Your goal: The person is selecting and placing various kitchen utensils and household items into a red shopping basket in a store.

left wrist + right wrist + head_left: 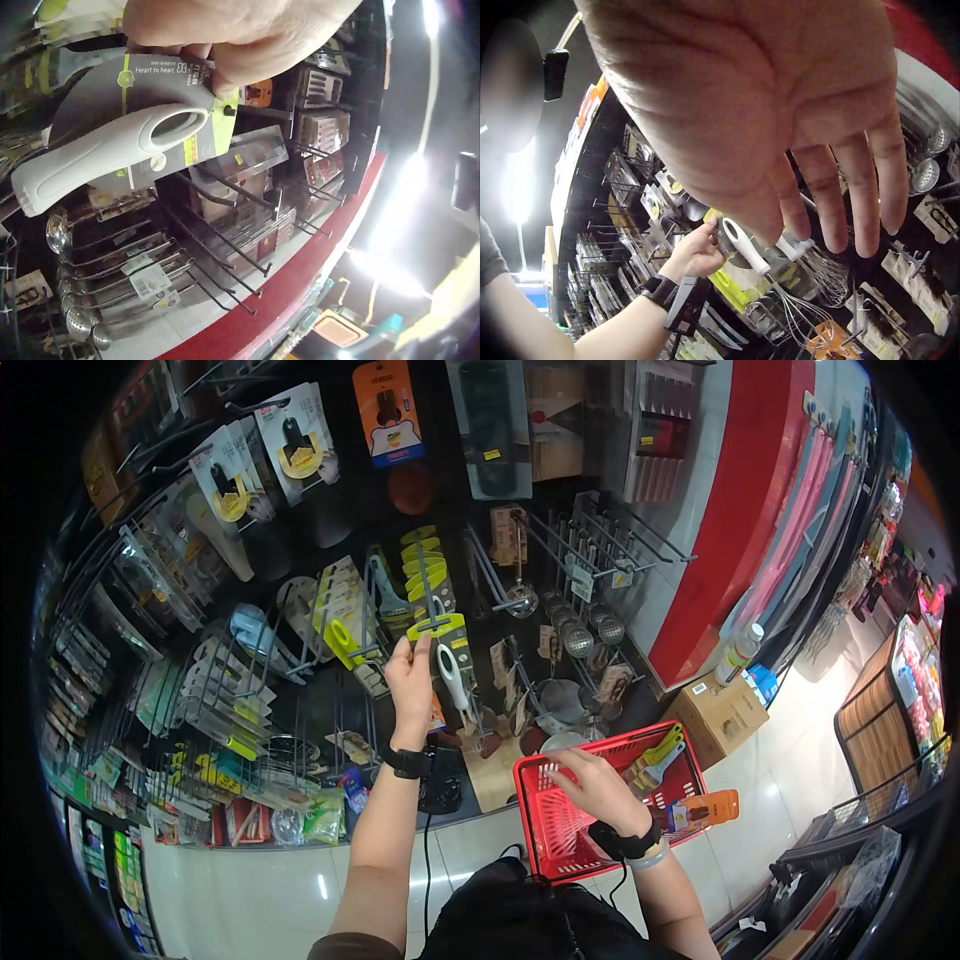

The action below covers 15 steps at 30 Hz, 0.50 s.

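Note:
My left hand [408,682] pinches the green-and-grey card of a whisk [453,676] by its top edge, in front of the hanging display. The whisk's white handle with its oval loop [112,150] fills the near part of the left wrist view, and the wires [802,315] show below the handle in the right wrist view. Over the red shopping basket [535,815] is my right hand [600,792], fingers extended and holding nothing. Inside the basket lie green-handled utensils [655,758] and an orange package [708,809] that sticks out over the right side.
Metal hooks carry carded kitchen tools, with skimmers and ladles [578,638] right of the whisk. A red pillar [735,490] stands farther right. On the tiled floor a cardboard box [720,715] sits beside the basket, with a bottle [738,653] above it.

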Tool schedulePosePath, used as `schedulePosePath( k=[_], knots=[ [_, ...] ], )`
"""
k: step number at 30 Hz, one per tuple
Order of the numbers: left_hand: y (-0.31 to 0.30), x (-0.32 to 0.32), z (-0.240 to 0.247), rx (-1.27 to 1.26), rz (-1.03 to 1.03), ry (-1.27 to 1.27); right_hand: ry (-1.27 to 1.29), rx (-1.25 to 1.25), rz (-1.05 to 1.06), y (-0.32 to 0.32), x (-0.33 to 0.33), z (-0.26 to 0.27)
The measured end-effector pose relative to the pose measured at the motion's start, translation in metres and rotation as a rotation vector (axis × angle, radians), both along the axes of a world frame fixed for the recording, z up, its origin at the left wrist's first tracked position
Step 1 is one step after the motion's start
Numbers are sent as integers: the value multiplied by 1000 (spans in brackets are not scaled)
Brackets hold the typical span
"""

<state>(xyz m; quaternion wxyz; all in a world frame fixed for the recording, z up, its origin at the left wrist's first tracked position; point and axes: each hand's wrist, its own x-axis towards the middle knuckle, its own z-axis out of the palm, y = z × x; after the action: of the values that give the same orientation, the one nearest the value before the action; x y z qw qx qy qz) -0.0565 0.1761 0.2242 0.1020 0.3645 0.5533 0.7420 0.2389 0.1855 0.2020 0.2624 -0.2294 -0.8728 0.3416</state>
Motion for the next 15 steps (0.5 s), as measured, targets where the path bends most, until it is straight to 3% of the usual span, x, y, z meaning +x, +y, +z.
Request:
schedulePosePath(
  k=[6,8,9,15],
  knots=[
    [16,-5,0,-78,84,80,8,-52,-49,0,28,-22],
    [28,-10,-2,58,48,-17,-122,-154,-93,-1,42,-37],
    [29,-27,-5,-106,45,63,-97,-114,-93,-1,50,-48],
    [56,-43,-4,-131,176,113,-170,-266,-310,-11,115,-101]
  ],
)
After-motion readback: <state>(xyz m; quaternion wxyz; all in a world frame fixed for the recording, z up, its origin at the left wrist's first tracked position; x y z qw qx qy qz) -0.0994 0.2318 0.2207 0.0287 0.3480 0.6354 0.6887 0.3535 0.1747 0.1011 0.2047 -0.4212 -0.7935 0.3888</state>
